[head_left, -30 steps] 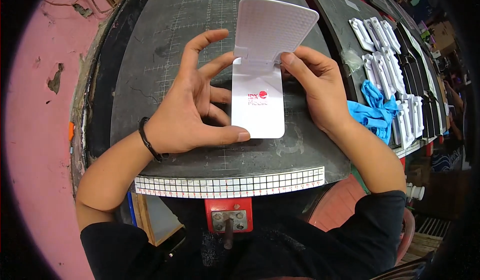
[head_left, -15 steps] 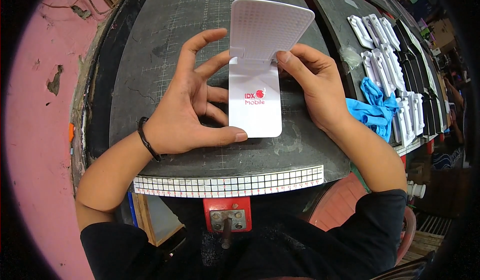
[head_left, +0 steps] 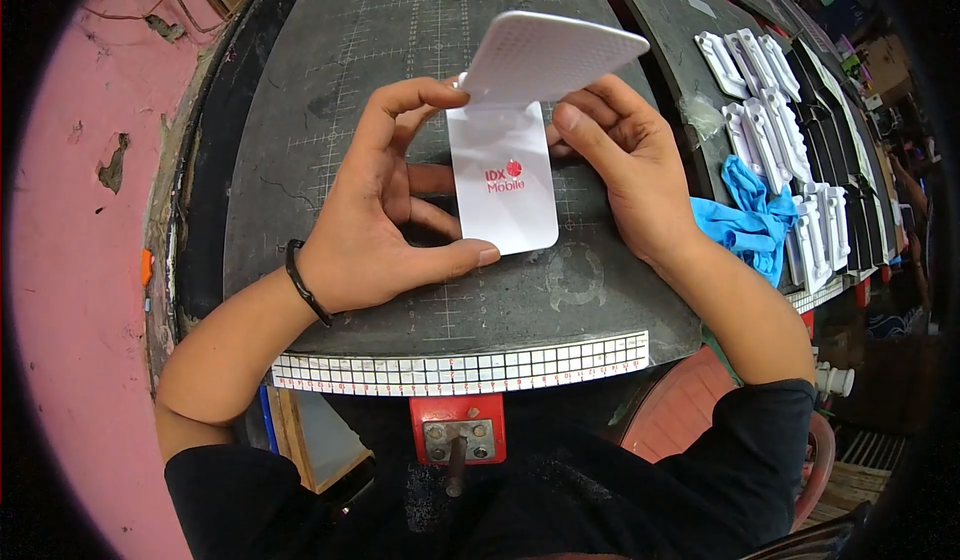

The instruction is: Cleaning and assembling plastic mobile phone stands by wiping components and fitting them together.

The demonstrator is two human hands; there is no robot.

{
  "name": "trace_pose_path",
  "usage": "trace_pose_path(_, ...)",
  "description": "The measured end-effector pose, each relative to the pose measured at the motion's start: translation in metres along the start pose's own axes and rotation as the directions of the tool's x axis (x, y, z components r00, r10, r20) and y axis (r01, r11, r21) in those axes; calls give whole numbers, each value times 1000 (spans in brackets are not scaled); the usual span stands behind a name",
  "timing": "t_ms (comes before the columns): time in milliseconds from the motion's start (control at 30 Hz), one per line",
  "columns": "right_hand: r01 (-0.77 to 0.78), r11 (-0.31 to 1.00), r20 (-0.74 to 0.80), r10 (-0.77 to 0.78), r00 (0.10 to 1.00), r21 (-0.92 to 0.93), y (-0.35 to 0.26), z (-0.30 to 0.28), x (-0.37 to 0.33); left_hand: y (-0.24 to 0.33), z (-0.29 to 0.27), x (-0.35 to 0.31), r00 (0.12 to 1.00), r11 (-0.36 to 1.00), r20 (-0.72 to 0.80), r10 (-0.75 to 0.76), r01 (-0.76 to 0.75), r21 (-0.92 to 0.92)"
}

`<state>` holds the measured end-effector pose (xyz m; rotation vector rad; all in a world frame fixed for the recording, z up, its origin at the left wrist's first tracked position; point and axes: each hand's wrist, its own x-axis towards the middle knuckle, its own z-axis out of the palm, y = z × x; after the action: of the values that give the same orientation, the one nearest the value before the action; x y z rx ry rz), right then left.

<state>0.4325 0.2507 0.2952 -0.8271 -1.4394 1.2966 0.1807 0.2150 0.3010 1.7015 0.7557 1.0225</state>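
Note:
A white plastic folding phone stand [head_left: 505,210] is raised over the dark board, its lower panel facing me with a small red print on it. Its upper flap [head_left: 560,55], textured with rows of small dots, tilts up from the hinge. My left hand [head_left: 385,195] grips the left side: the thumb lies at the bottom left corner, the index finger presses by the hinge. At the right edge, just below the hinge, my right hand [head_left: 620,155] is closed with bent fingers against the stand. Parts of its fingertips are hidden.
A dark board with pale grid lines [head_left: 320,160] lies under my hands, with a ruled strip [head_left: 460,365] along its near edge. To the right are several white plastic parts [head_left: 760,140] and a blue cloth [head_left: 750,220]. A pink wall [head_left: 80,260] stands left.
The upper flap has tipped lower and to the right. My left index finger has come down onto the hinge area, and the lower panel has shifted slightly up and left.

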Motion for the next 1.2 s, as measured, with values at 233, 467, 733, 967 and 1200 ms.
trace_pose_path(233,-95,995,73,93,993,17,-5,6,-9,-8,-9,5,895,894,-282,345,-223,388)
trace_pose_path(467,-73,994,149,85,985,-84,-17,11,-19,13,-48,15,713,594,-333,617,-144,791)
trace_pose_path(733,-98,991,178,113,978,-89,-16,14,-23,28,-98,12,582,425,-409,702,119,897)
trace_pose_path(967,19,992,206,8,979,-128,-14,15,-28,40,-105,9,621,291,-349,702,198,936)
trace_pose_path(1200,84,981,227,-43,973,-174,-14,13,-29,44,-105,8,690,342,-363,626,176,923)
